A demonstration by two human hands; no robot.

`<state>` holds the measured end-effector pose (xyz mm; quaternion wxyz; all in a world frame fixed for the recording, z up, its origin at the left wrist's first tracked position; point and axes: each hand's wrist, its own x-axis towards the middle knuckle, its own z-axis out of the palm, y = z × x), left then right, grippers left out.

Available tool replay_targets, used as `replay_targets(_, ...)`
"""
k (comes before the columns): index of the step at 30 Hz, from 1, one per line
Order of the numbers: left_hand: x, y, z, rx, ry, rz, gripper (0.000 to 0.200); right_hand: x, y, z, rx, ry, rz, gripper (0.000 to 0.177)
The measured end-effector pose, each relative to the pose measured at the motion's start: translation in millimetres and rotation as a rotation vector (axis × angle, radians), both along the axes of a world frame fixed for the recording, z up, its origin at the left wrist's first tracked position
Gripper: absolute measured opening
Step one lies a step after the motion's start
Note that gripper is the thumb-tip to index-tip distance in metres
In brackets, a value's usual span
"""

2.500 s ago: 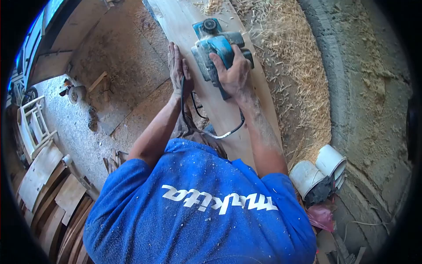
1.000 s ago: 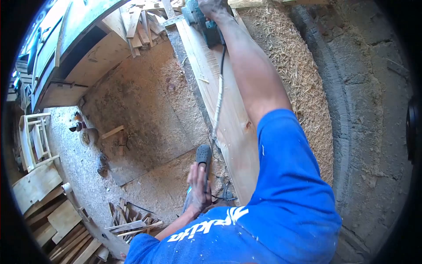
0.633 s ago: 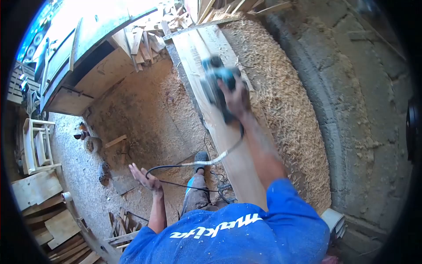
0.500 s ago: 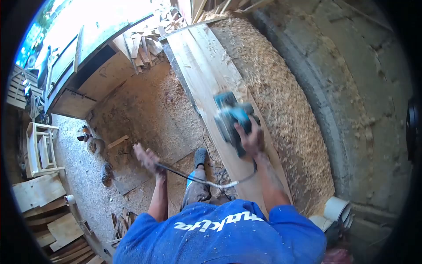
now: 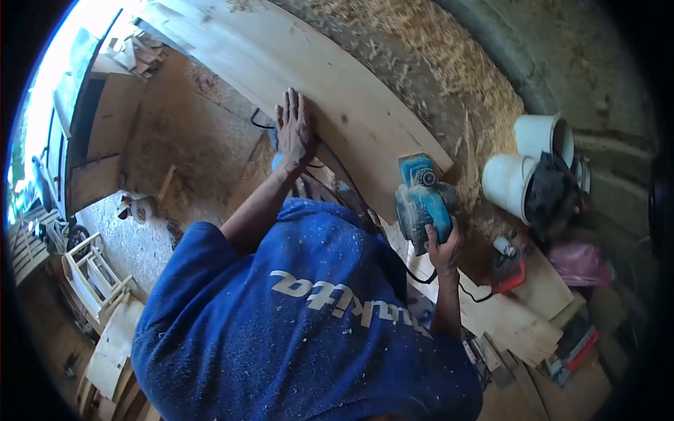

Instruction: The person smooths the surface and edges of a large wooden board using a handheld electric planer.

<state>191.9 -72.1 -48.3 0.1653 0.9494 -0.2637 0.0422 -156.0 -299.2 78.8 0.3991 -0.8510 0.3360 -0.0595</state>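
Note:
A long pale wooden board (image 5: 351, 91) runs from the upper left down to the middle right. My left hand (image 5: 295, 130) lies on its near edge with the fingers stretched out and nothing held. At the board's near right end, my right hand (image 5: 447, 247) is wrapped round the handle of a teal electric planer (image 5: 416, 203). The planer overlaps the end of the board in this view. Its black cord (image 5: 418, 277) loops down by my right forearm and close to my body.
Wood shavings (image 5: 484, 84) heap along the board's far side. Two white buckets (image 5: 502, 179) stand at right, one partly covered by black cloth (image 5: 551, 189). Close by are a pink bag (image 5: 577, 263), a red tool (image 5: 511, 277) and loose planks (image 5: 509, 323). A wooden frame (image 5: 98, 274) stands at left.
My view has turned and shifted toward the board's near end. The planer has come back toward that end in my right hand. My left hand has gone from mid-air by the cord onto the board.

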Motion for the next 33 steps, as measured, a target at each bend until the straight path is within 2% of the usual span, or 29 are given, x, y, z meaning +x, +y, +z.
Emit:
replay_targets(4,-17,-4,-7,-0.008,-0.052,-0.040,0.062,-54,-18,-20,-0.040,-0.004,-0.050,0.061)
replay_targets(6,-13,-2,-5,-0.005,-0.115,-0.075,0.061,-55,-24,-24,-0.032,-0.048,-0.038,0.059)
replay_targets(8,-13,-3,-2,-0.020,-0.134,-0.088,0.058,-46,-35,-24,0.002,0.012,0.009,0.055)
replay_targets(11,-7,-3,4,-0.044,-0.138,-0.079,0.054,-7,-47,-13,0.121,0.004,0.131,0.055)
replay_targets(13,5,2,0,-0.061,-0.127,-0.050,0.054,20,-53,-8,0.210,0.085,0.212,0.059)
replay_targets(16,30,13,0,-0.068,-0.142,0.001,0.053,63,-52,-3,0.198,0.015,0.300,0.062)
replay_targets(20,70,30,-6,-0.114,-0.134,0.071,0.053,118,-51,-10,0.199,-0.043,0.402,0.057)
replay_targets(29,194,87,-26,-0.133,-0.214,0.183,0.052,265,-14,-12,0.244,-0.148,0.501,0.053)
replay_targets(33,200,88,-27,-0.217,-0.213,0.230,0.052,332,7,-11,0.189,-0.185,0.533,0.054)
